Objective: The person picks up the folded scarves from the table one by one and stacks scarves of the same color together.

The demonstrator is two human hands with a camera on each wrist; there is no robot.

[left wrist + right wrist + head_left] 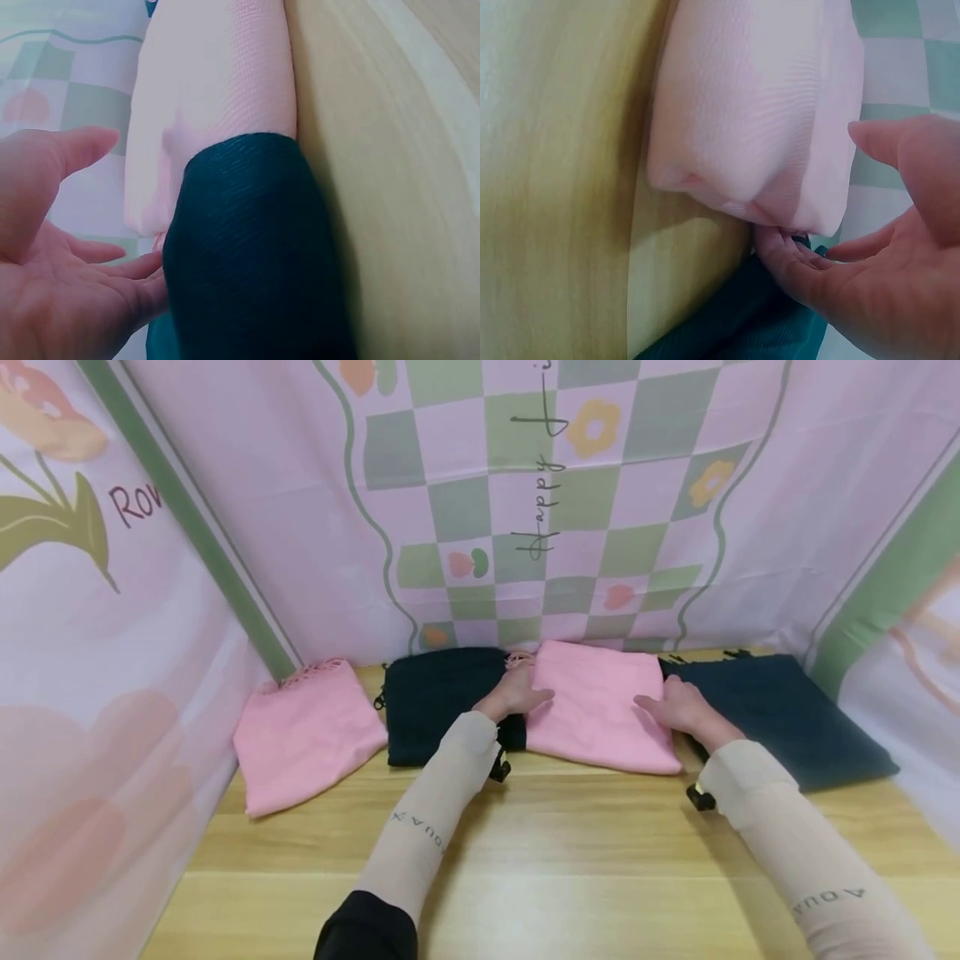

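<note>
Backdrop (555, 518), patterned w/ checks & flowers, rises beyond both hands. Wooden tabletop (570, 860), bare on the near side of the hands, bears four folded cloths in a row. Outer dark cloth (795, 718): to the R of the R hand, just beside it, fringe along far edge. Central pink cloth (600, 710), the piece being handled: on the tabletop btwn the two hands, lying flat, its L edge meeting the inner dark cloth. Outer pink cloth (315, 739): well to the L of the L hand, fringed at far edge. Inner dark cloth (435, 702): under & to the L of the L hand, partly hidden by it. Pale sleeves (427, 827) w/ lettering cover both forearms, nearer the wearer than the hands.

L hand (513, 692): wide, thumb well apart from fingers; fingers reach the join btwn inner dark & central pink cloths. R hand (686, 706): wide too, thumb raised clear, fingertips at the lower R end of the central pink cloth; how far under, can't tell. Pink fringe (520, 657): just beyond L hand.
</note>
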